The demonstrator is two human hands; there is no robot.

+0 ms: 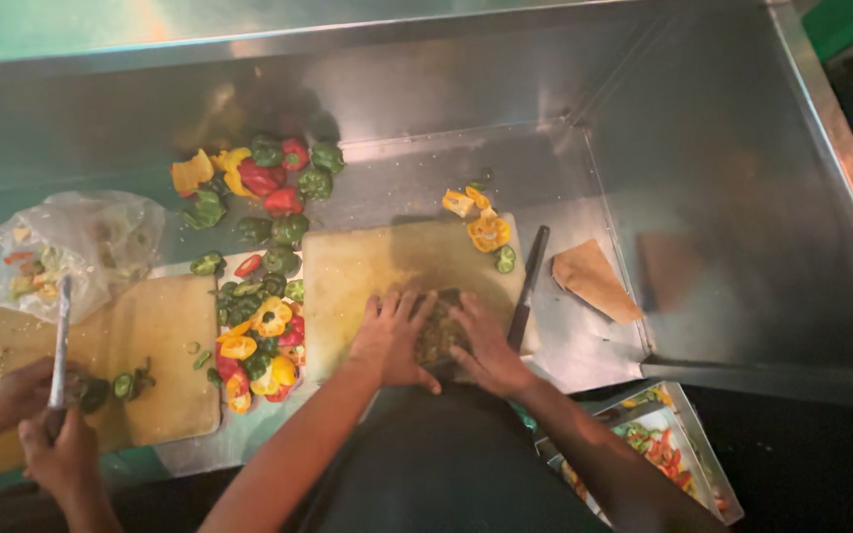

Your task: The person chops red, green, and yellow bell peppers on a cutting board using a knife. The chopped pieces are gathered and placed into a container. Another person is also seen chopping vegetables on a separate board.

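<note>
My left hand and right hand cup chopped peppers between them on the cutting board; knife just right.

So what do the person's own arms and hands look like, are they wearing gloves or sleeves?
No gloves and no sleeves show. The left hand and right hand are bare, and both forearms are uncovered as far as the view follows them. No rings, watch or bracelets can be made out in this dim, slightly blurred picture. A dark garment, perhaps an apron, covers the body between the arms.
</note>
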